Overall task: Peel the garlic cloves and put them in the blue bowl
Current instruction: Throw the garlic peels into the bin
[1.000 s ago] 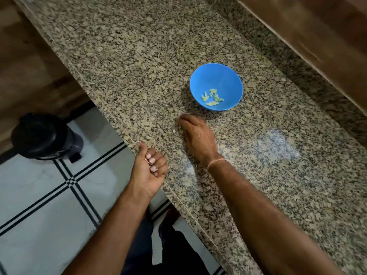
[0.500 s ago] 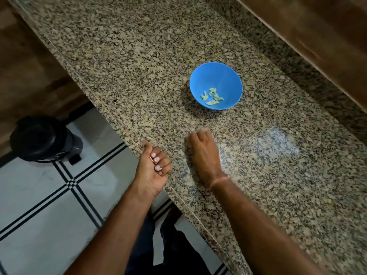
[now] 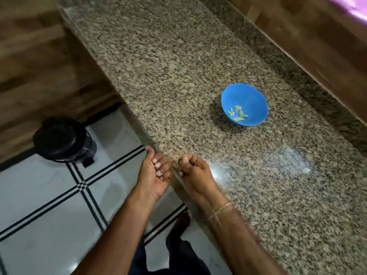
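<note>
Standing at the table (image 3: pixel 178 76) edge, the person is cut off to forearms and dark trousers (image 3: pixel 178 259). The left hand (image 3: pixel 154 176), palm up just off the edge, and the right hand (image 3: pixel 195 172), above the edge, both have curled fingers; motion blur hides whether either grips anything. Farther on, well apart from them, the blue bowl (image 3: pixel 250 94) sits on the table holding several pale garlic cloves (image 3: pixel 237 114).

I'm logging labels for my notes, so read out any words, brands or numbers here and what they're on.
None can be read. The blue bowl and the stone counter show no writing; any marking on the black bin is too blurred to tell.
</note>
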Action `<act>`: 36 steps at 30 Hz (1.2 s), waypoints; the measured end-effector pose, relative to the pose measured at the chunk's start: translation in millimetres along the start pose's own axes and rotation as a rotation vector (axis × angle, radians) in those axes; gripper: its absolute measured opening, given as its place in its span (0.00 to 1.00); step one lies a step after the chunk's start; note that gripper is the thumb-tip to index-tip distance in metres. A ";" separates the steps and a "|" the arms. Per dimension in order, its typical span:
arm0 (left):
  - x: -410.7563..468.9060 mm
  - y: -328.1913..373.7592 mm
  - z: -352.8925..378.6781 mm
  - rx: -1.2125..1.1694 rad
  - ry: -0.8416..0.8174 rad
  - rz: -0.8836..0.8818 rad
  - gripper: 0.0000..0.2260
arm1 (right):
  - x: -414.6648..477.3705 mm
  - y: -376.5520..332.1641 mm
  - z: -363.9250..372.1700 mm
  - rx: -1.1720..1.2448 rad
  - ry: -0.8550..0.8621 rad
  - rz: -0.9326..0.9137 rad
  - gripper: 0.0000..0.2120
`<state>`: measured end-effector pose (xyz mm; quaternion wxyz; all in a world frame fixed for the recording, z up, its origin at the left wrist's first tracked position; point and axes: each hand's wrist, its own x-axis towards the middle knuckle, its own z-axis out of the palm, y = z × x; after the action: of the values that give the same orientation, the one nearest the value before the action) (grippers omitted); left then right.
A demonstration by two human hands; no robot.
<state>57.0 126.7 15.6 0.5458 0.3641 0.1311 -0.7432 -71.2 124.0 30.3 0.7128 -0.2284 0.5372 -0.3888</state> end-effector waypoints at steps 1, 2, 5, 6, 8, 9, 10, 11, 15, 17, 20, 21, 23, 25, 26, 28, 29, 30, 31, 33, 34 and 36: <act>-4.1 14.2 -7.6 -0.016 0.003 0.019 0.31 | 4.7 2.2 16.0 0.015 -0.020 0.006 0.18; -8.6 29.6 -15.9 -0.032 0.007 0.042 0.31 | 10.1 5.8 32.5 0.025 -0.027 0.019 0.18; -23.5 81.6 -46.7 -0.106 0.022 0.121 0.30 | 20.0 19.8 94.3 0.025 -0.065 0.069 0.17; -29.1 101.5 -60.2 -0.129 0.024 0.147 0.30 | 22.8 27.0 118.8 0.025 -0.080 0.090 0.18; -41.3 142.5 -89.4 -0.160 0.032 0.188 0.28 | 27.6 43.9 170.9 0.033 -0.102 0.138 0.18; -47.5 165.2 -105.6 -0.167 0.040 0.206 0.27 | 29.8 53.6 198.0 0.041 -0.109 0.159 0.18; -53.7 188.7 -122.0 -0.164 0.051 0.220 0.26 | 31.6 64.9 224.3 0.057 -0.116 0.172 0.17; -58.8 212.1 -138.4 -0.161 0.065 0.240 0.27 | 34.8 76.2 249.7 0.066 -0.129 0.179 0.16; -90.5 303.0 -204.5 -0.191 0.141 0.326 0.30 | 42.7 123.4 346.4 0.051 -0.185 0.239 0.14; -106.2 338.9 -228.2 -0.207 0.151 0.350 0.31 | 44.8 142.1 384.1 0.055 -0.191 0.279 0.14; -120.4 378.9 -255.1 -0.243 0.173 0.381 0.31 | 50.0 162.0 430.0 0.002 -0.215 0.293 0.14; -122.5 390.2 -262.0 -0.251 0.183 0.393 0.30 | 53.8 166.3 443.3 -0.011 -0.223 0.293 0.14; -124.3 410.7 -274.5 -0.269 0.198 0.409 0.30 | 64.4 172.9 466.9 -0.039 -0.234 0.303 0.14; -123.5 431.5 -288.5 -0.282 0.231 0.432 0.31 | 77.5 182.1 487.9 -0.059 -0.230 0.333 0.14; -122.9 442.3 -294.7 -0.283 0.247 0.440 0.31 | 85.1 186.9 497.5 -0.059 -0.223 0.352 0.13; -120.2 463.0 -306.7 -0.294 0.275 0.450 0.31 | 101.5 197.0 514.2 -0.064 -0.208 0.403 0.11; -118.3 472.9 -312.4 -0.305 0.290 0.451 0.31 | 110.2 202.2 521.9 -0.072 -0.199 0.433 0.10; -114.3 482.2 -318.2 -0.312 0.303 0.448 0.31 | 119.5 207.6 528.7 -0.078 -0.191 0.462 0.09; -108.4 489.5 -323.9 -0.318 0.311 0.438 0.31 | 128.6 213.6 533.9 -0.078 -0.178 0.491 0.08; -88.3 500.7 -337.0 -0.332 0.331 0.403 0.32 | 148.9 227.7 540.6 -0.071 -0.154 0.535 0.06; -73.7 504.6 -345.0 -0.338 0.344 0.375 0.32 | 161.6 237.0 542.4 -0.068 -0.141 0.547 0.07; -37.4 509.8 -366.1 -0.377 0.392 0.321 0.32 | 194.0 261.8 544.0 -0.060 -0.110 0.568 0.08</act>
<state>670.1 181.9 -112.0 0.6786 0.4086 0.3101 -0.5257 546.3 74.1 -105.1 0.8140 -0.1106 0.5515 -0.1448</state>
